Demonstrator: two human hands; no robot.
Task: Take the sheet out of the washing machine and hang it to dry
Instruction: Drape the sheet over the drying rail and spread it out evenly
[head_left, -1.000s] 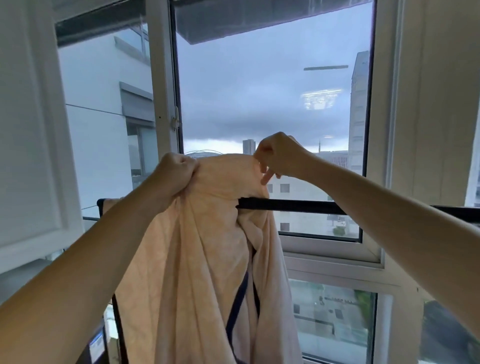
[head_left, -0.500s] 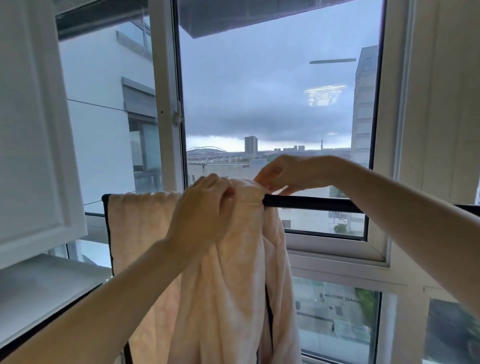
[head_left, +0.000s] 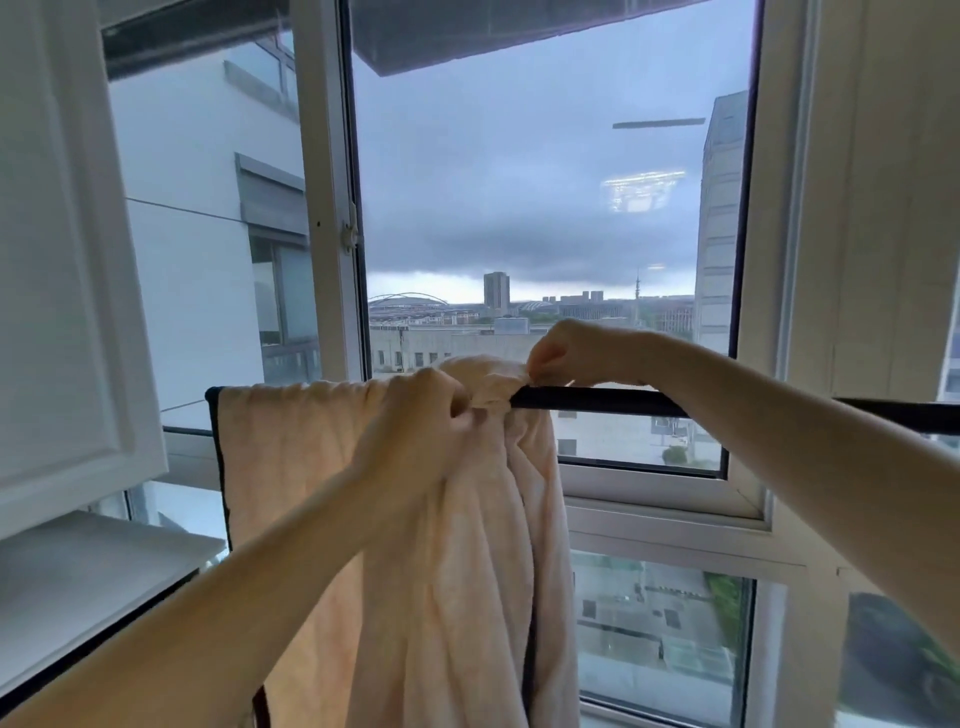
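A peach sheet (head_left: 291, 457) with a dark border hangs over a black horizontal rail (head_left: 597, 401) in front of the window. Its left part lies flat over the rail; its right part is bunched and hangs in folds. My left hand (head_left: 415, 421) grips the bunched cloth at the rail. My right hand (head_left: 566, 353) pinches the top of the bunch just above the rail, a little to the right of the left hand. The rail's right stretch is bare.
A large window (head_left: 545, 234) fills the view behind the rail, with white frames (head_left: 324, 208). An open white sash or panel (head_left: 62, 260) stands at the left above a white ledge (head_left: 93, 577). A white wall (head_left: 893, 208) is at the right.
The sheet came down from a raised bundle onto the rail, and its left part now lies spread flat. Both hands dropped to rail level and still hold the bunched cloth.
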